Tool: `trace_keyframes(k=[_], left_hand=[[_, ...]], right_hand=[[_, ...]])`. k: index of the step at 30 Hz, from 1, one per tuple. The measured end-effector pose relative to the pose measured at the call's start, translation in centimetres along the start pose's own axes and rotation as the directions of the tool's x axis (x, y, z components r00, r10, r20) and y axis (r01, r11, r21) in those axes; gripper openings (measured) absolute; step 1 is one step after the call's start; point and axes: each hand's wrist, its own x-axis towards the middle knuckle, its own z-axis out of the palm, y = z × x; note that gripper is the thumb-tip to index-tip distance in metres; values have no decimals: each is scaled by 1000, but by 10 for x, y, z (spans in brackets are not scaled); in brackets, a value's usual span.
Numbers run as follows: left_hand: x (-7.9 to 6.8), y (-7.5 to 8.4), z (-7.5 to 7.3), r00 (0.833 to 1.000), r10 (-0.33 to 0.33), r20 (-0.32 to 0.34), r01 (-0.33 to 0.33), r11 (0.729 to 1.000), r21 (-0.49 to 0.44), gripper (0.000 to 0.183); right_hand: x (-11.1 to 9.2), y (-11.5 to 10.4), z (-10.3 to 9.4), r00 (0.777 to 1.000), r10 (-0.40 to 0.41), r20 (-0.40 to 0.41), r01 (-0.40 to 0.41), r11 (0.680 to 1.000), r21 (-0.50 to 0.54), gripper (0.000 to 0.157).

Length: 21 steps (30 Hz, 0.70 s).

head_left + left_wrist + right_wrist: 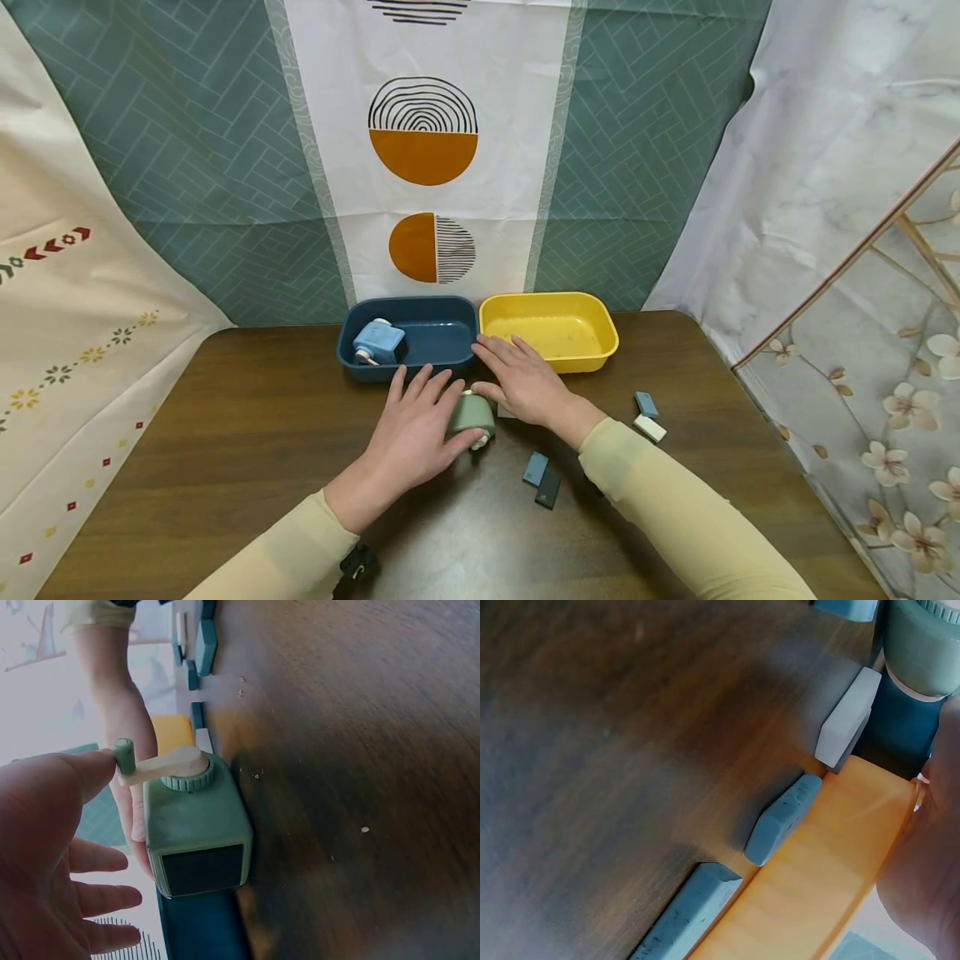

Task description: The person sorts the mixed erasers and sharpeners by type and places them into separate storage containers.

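A green crank pencil sharpener [472, 414] sits on the table between both hands, in front of the navy bin [450, 325]. My left hand [412, 433] is on its left side with fingers straight and spread. In the left wrist view, the left thumb [94, 771] is right at the green knob of the sharpener's cream crank [169, 763]. Across from it, my right hand [528, 383] reaches over from the right with its fingers extended, close to the sharpener's far side. A white eraser [847, 720] lies partly hidden below the right hand.
A blue sharpener [381, 342] lies inside the navy bin. Beside that bin stands a yellow bin [588, 364]. On the table to the right are a blue eraser [536, 468] touching a black one [548, 490], and another blue eraser [646, 405] near a white one [649, 429].
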Motion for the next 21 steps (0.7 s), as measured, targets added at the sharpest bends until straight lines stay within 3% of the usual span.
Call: trace_keyframes(k=[21], left_hand=[[-6, -5, 2, 1000, 29, -3, -29, 999, 17, 79]], right_hand=[[0, 0, 1, 1000, 2, -5, -2, 1000, -12, 76]])
